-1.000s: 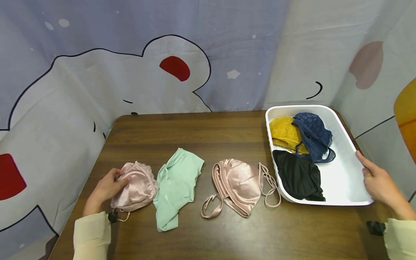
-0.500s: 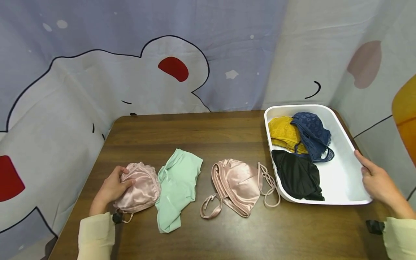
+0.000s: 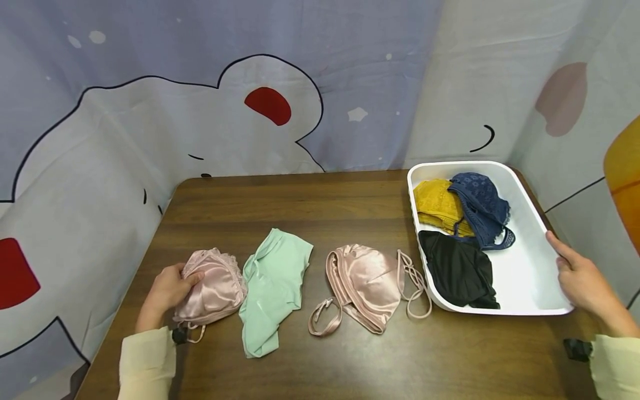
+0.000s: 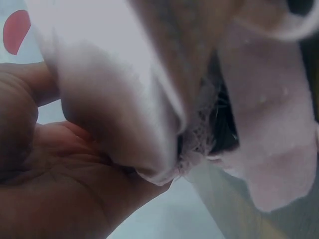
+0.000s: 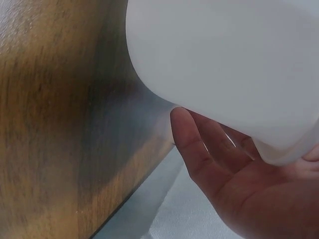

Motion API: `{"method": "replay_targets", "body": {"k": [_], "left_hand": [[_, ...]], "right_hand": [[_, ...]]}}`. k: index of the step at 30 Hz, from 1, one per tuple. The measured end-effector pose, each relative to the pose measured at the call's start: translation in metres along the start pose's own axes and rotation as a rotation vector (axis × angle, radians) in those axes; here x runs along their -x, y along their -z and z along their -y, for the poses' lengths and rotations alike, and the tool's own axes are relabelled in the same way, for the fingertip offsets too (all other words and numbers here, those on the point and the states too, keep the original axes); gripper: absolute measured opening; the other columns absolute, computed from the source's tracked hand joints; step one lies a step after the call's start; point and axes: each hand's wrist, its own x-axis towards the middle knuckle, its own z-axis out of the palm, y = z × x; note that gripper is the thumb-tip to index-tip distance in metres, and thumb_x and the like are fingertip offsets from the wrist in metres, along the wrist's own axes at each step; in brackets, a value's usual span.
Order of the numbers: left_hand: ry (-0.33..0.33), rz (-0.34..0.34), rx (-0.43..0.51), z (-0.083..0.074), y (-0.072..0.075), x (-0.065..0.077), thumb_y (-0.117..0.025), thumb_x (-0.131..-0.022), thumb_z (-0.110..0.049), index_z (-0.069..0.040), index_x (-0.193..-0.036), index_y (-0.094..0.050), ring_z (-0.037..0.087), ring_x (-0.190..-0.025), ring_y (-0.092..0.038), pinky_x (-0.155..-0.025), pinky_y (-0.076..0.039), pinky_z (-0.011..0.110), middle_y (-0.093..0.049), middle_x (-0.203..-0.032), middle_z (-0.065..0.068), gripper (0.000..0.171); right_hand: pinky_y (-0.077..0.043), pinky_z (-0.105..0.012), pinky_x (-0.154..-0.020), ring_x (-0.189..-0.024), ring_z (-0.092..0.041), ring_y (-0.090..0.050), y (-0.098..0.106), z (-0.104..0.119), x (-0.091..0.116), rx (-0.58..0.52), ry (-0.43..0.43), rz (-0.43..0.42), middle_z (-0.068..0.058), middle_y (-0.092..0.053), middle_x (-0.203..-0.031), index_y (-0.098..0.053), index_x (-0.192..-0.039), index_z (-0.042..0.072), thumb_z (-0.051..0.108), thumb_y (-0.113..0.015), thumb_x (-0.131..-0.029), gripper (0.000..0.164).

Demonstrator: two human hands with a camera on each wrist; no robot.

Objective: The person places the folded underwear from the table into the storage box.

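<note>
My left hand (image 3: pixel 169 289) pinches the left edge of a folded pink satin bra (image 3: pixel 220 289) with lace trim, at the table's left. In the left wrist view, thumb and fingers lie on either side of the bra's satin cup (image 4: pixel 114 99). A mint-green folded garment (image 3: pixel 275 289) lies against the bra's right side. My right hand (image 3: pixel 585 278) grips the right side of a white plastic tray (image 3: pixel 535 272), thumb along the rim. In the right wrist view, the right hand's fingers (image 5: pixel 187 134) reach beneath the rim, against the tray's outer wall.
A second pink satin bra (image 3: pixel 367 283) with looped straps lies mid-table, its cord by the tray. Inside the tray are a yellow lace garment (image 3: pixel 437 203), a navy lace bra (image 3: pixel 477 205) and a black folded garment (image 3: pixel 457 272). A printed curtain (image 3: pixel 360 72) hangs behind the table.
My left hand and the lace-trimmed bra have shifted slightly right, and the mint garment's lower end moved a little with them. The right hand and tray stay put.
</note>
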Motion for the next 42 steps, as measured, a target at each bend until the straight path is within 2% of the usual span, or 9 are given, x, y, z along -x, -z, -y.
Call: {"method": "replay_targets", "body": {"k": [3, 12, 17, 20, 26, 29, 32, 38, 42], "left_hand": [[-0.021, -0.019, -0.005, 0.001, -0.001, 0.001, -0.061, -0.092, -0.026, 0.017, -0.112, -0.054, 0.043, -0.089, -0.057, -0.074, -0.044, 0.052, -0.060, -0.099, 0.033, 0.048], [-0.079, -0.101, 0.049, 0.000, 0.000, 0.004, -0.061, -0.093, -0.024, 0.010, -0.117, -0.046, 0.048, -0.097, -0.053, -0.077, -0.041, 0.056, -0.056, -0.106, 0.033, 0.045], [-0.083, -0.239, 0.124, -0.005, 0.005, 0.005, -0.064, -0.091, -0.022, 0.001, -0.130, -0.033, 0.055, -0.101, -0.049, -0.077, -0.038, 0.060, -0.049, -0.114, 0.040, 0.054], [-0.070, -0.317, 0.160, -0.011, 0.010, 0.007, -0.064, -0.091, -0.020, -0.006, -0.132, -0.030, 0.053, -0.091, -0.050, -0.072, -0.037, 0.060, -0.049, -0.108, 0.040, 0.055], [-0.111, -0.542, 0.181, -0.025, 0.018, 0.007, -0.064, -0.089, -0.009, -0.004, -0.109, -0.056, 0.037, -0.083, -0.051, -0.071, -0.036, 0.046, -0.059, -0.094, 0.024, 0.023], [-0.116, -0.626, 0.202, -0.032, 0.022, 0.007, -0.063, -0.088, -0.007, -0.003, -0.104, -0.061, 0.029, -0.076, -0.046, -0.066, -0.031, 0.037, -0.060, -0.082, 0.021, 0.017], [-0.093, -0.643, 0.233, -0.040, 0.027, 0.008, -0.060, -0.087, -0.007, -0.004, -0.109, -0.062, 0.028, -0.077, -0.046, -0.066, -0.030, 0.035, -0.061, -0.085, 0.023, 0.022], [-0.060, -0.616, 0.299, -0.052, 0.032, 0.008, -0.057, -0.085, -0.007, -0.007, -0.116, -0.061, 0.031, -0.098, -0.053, -0.078, -0.034, 0.032, -0.062, -0.112, 0.021, 0.031], [-0.110, -0.630, 0.313, -0.060, 0.032, 0.006, -0.059, -0.085, -0.005, -0.007, -0.119, -0.060, 0.028, -0.096, -0.053, -0.077, -0.033, 0.022, -0.063, -0.110, 0.020, 0.034]], "right_hand": [[-0.022, -0.070, -0.092, -0.121, -0.062, -0.024, -0.001, -0.001, 0.000, 0.001, 0.003, 0.001, -0.041, -0.015, -0.139, -0.011, -0.150, 0.011, 0.006, -0.020, -0.099, 0.052], [-0.020, -0.070, -0.093, -0.122, -0.061, -0.022, -0.001, -0.002, -0.001, -0.003, 0.000, 0.009, -0.040, -0.014, -0.141, -0.010, -0.150, 0.011, 0.006, -0.020, -0.099, 0.052], [-0.019, -0.069, -0.094, -0.122, -0.061, -0.022, -0.001, 0.000, 0.000, -0.004, 0.004, 0.007, -0.039, -0.014, -0.141, -0.010, -0.149, 0.009, 0.006, -0.020, -0.099, 0.051], [-0.018, -0.069, -0.095, -0.123, -0.060, -0.022, 0.000, 0.001, 0.000, -0.004, 0.007, 0.003, -0.039, -0.014, -0.141, -0.010, -0.149, 0.008, 0.005, -0.020, -0.099, 0.051], [-0.019, -0.069, -0.094, -0.124, -0.060, -0.021, -0.002, 0.002, 0.000, -0.010, -0.002, -0.001, -0.039, -0.014, -0.142, -0.010, -0.149, 0.006, 0.004, -0.020, -0.100, 0.050], [-0.019, -0.069, -0.094, -0.124, -0.060, -0.021, -0.002, 0.002, 0.000, -0.014, -0.004, 0.000, -0.039, -0.014, -0.142, -0.010, -0.149, 0.007, 0.005, -0.020, -0.099, 0.051], [-0.018, -0.070, -0.094, -0.123, -0.060, -0.022, -0.002, 0.001, 0.000, -0.018, 0.000, 0.001, -0.039, -0.014, -0.142, -0.010, -0.149, 0.008, 0.005, -0.020, -0.099, 0.051], [-0.018, -0.070, -0.094, -0.124, -0.060, -0.020, -0.002, 0.001, 0.000, -0.029, -0.020, 0.011, -0.038, -0.012, -0.143, -0.009, -0.150, 0.011, 0.007, -0.019, -0.100, 0.051], [-0.018, -0.069, -0.095, -0.124, -0.060, -0.021, -0.001, 0.002, 0.000, -0.019, -0.020, 0.006, -0.038, -0.013, -0.143, -0.009, -0.149, 0.010, 0.006, -0.019, -0.100, 0.051]]}}
